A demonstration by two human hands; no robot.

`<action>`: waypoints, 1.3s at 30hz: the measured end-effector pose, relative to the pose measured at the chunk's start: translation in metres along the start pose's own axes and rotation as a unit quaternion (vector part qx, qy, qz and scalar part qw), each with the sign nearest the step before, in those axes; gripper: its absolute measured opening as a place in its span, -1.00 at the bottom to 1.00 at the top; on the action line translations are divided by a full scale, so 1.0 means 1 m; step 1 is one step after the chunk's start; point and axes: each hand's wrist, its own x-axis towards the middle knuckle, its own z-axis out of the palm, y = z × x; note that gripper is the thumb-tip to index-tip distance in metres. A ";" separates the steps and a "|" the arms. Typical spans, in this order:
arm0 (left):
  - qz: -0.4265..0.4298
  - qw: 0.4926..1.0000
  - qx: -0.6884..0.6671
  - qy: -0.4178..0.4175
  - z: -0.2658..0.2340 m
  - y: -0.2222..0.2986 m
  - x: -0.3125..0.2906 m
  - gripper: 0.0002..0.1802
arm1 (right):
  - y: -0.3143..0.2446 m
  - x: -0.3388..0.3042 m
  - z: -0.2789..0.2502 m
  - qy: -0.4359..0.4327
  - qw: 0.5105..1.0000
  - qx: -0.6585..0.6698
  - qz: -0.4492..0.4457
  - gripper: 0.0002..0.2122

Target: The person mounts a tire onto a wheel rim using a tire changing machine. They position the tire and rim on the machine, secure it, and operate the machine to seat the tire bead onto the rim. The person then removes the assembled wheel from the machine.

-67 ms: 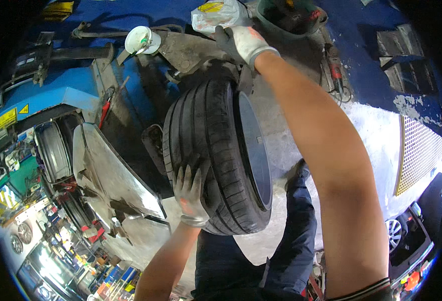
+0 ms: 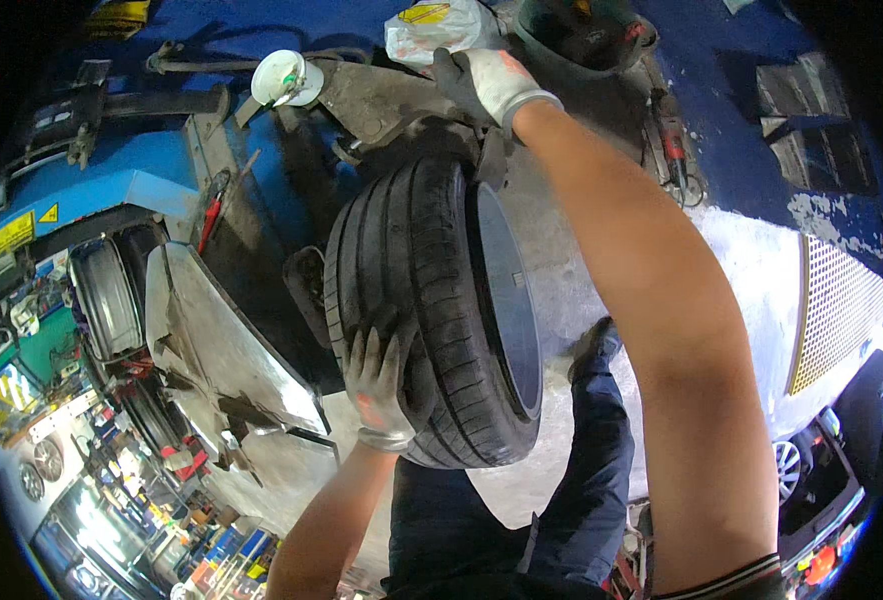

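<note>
A black tyre (image 2: pixel 391 260) on a grey wheel rim (image 2: pixel 509 290) stands upright in front of my legs, its tread toward the left. My left hand (image 2: pixel 374 385), in a whitish-grey glove, lies on the near part of the tread with its fingers stretched out. Beyond the tyre, my right hand (image 2: pixel 486 85) wears the same kind of glove and its dark-faced fingers are curled down. What they hold, if anything, is hidden. Just behind that hand sits a white plastic bag (image 2: pixel 436 35), and a grey metal machine part (image 2: pixel 381 105) is left of it.
A white bucket (image 2: pixel 286 78) stands on the blue machine at the far left, near a red-handled tool (image 2: pixel 211 215). A dark green tub (image 2: pixel 591 40) is at the far right. A bent metal panel (image 2: pixel 221 330) lies left of the tyre. A red tool (image 2: pixel 673 150) hangs at right.
My right hand has shifted very slightly in the view. The tyre and my left hand stay almost where they were.
</note>
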 end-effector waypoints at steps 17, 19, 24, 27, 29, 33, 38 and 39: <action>-0.334 0.928 -0.013 0.162 0.008 0.059 -0.087 -0.30 | 0.062 0.043 -0.021 -0.077 0.934 0.325 0.128 -0.48; -0.349 0.924 0.031 0.153 0.007 0.075 -0.108 -0.30 | 0.078 0.037 -0.032 -0.023 0.999 0.028 0.006 -0.52; -0.370 0.914 -0.009 0.166 -0.005 0.105 -0.180 -0.30 | 0.083 -0.024 -0.076 -0.009 0.994 0.010 0.108 -0.66; -0.370 0.913 -0.038 0.166 0.007 0.114 -0.221 -0.30 | 0.012 -0.111 -0.038 0.045 0.970 -0.209 -0.115 -0.62; -0.396 0.903 -0.061 0.155 0.017 0.124 -0.257 -0.31 | -0.060 -0.182 0.022 -0.053 0.944 -0.174 -0.276 -0.60; -0.676 0.601 -0.216 0.369 0.059 0.186 -0.319 -0.37 | -0.188 -0.264 0.103 -0.489 0.857 0.092 -0.133 -0.61; -0.509 -0.078 -0.747 0.420 0.098 0.281 -0.402 -0.31 | -0.208 -0.311 0.143 -0.499 0.826 0.259 0.048 -0.60; -0.544 -0.241 -0.709 0.377 0.109 0.295 -0.405 -0.31 | -0.199 -0.324 0.141 -0.499 0.797 0.337 0.036 -0.61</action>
